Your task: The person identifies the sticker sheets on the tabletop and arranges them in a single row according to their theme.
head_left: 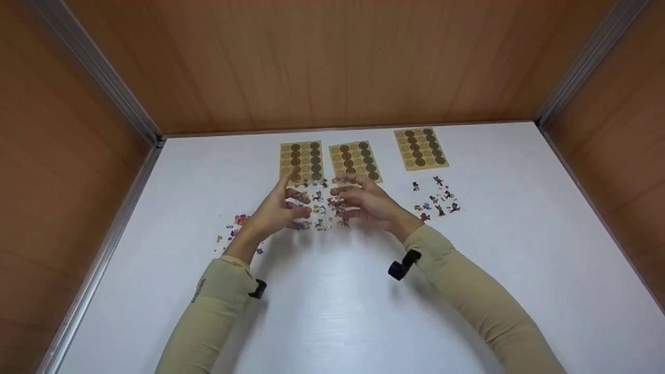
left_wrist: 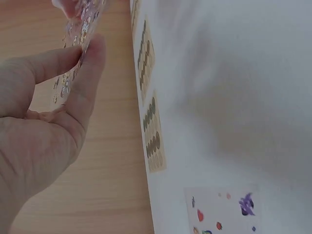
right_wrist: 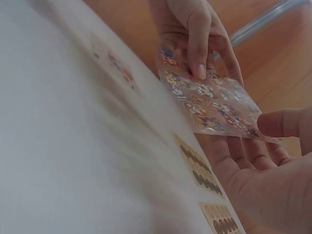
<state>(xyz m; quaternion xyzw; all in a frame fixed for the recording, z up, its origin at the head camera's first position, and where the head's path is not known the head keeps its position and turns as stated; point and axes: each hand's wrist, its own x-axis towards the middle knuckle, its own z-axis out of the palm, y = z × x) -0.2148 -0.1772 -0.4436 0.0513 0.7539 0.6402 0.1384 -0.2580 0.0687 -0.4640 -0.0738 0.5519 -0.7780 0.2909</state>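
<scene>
Nearest are two beige cloth sleeves (head_left: 208, 317), with the white, smooth counter (head_left: 327, 322) beneath them. Farther in, at the left, a clear sheet of red and purple stickers (head_left: 240, 219) lies on the counter, partly covered by the left forearm.

Beyond the cuffs, the left hand (head_left: 274, 212) and right hand (head_left: 378, 205) hold a thin, clear plastic sheet of small multicoloured stickers (head_left: 318, 197) between them, raised off the counter. Each grip is clamped on that sheet, thumb on one face and fingers behind.

Such film probably flexes and creases easily, so a light, even pinch near the edges should suit; better to keep both hands level, without tugging them apart, and thumbs off the printed figures.

To the right lies another clear sheet with dark little figures (head_left: 434, 199). Farther back are three rectangular gold-coloured sheets of round stickers (head_left: 421, 149), the rightmost well apart; behind them stands a brown wood-grain wall (head_left: 332, 62).
</scene>
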